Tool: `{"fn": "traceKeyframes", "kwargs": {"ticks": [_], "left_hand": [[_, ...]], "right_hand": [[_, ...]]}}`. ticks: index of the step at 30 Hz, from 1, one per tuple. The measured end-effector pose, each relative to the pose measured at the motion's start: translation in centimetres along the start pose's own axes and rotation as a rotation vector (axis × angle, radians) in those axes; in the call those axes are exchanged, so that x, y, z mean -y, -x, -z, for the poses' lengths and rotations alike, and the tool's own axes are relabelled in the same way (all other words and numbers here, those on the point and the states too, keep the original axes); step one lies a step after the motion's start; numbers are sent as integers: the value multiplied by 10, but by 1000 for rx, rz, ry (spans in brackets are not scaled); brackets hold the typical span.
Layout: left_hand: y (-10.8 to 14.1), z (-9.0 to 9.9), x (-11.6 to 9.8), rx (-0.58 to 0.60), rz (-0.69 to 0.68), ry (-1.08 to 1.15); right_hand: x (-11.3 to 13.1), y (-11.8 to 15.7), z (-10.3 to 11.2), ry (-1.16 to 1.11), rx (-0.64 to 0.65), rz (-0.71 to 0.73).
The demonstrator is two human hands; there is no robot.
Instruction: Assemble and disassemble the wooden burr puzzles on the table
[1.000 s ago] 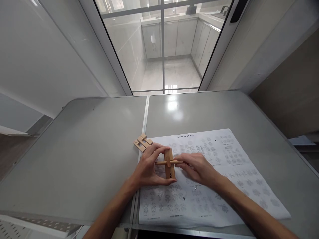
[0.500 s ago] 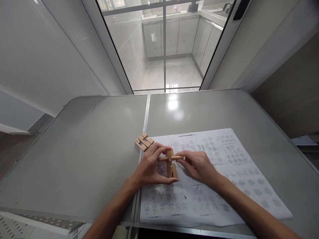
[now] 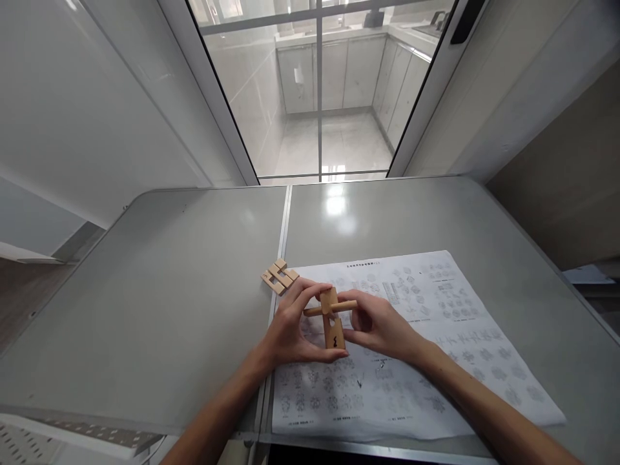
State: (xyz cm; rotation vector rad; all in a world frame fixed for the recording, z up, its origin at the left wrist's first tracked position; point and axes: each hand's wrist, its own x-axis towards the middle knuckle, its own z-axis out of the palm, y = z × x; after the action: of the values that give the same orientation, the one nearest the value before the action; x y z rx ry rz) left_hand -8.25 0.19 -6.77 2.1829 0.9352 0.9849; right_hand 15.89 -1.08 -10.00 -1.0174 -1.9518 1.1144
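My left hand (image 3: 293, 326) grips a small assembly of wooden puzzle pieces (image 3: 334, 334), its thumb on the bottom end and its fingers at the top. The upright piece bears a dark number mark near its lower end. A wooden stick (image 3: 345, 306) crosses it sideways and juts out on both sides. From the right, my right hand (image 3: 380, 323) closes on the assembly, fingers behind the stick and thumb at the block's right edge; its fingertips are partly hidden. Beyond my left hand, several notched wooden pieces (image 3: 279, 276) lie side by side.
Under my hands lies a large printed sheet (image 3: 407, 400) with rows of puzzle diagrams. The grey table (image 3: 159, 297) has a metal seam (image 3: 285, 223) running across it. At its far edge stands a glass door (image 3: 320, 129).
My right hand has shifted from pinching the stick's right end to holding nearer the upright block. The assembly has turned slightly in my left hand.
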Motion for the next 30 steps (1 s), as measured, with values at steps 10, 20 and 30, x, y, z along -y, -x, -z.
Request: {"fn": "traceKeyframes", "kwargs": {"ticks": [10,20,30], "left_hand": [[0,-5,-1,48,2,106],[-2,1,3,7,30,32],[-3,11,5,-155,127,-79]], "right_hand": [[-4,-1,-4,105,-28,192],[5,-5,6,1,-64,77],[-3,-7,27,44,-371,-105]]}}
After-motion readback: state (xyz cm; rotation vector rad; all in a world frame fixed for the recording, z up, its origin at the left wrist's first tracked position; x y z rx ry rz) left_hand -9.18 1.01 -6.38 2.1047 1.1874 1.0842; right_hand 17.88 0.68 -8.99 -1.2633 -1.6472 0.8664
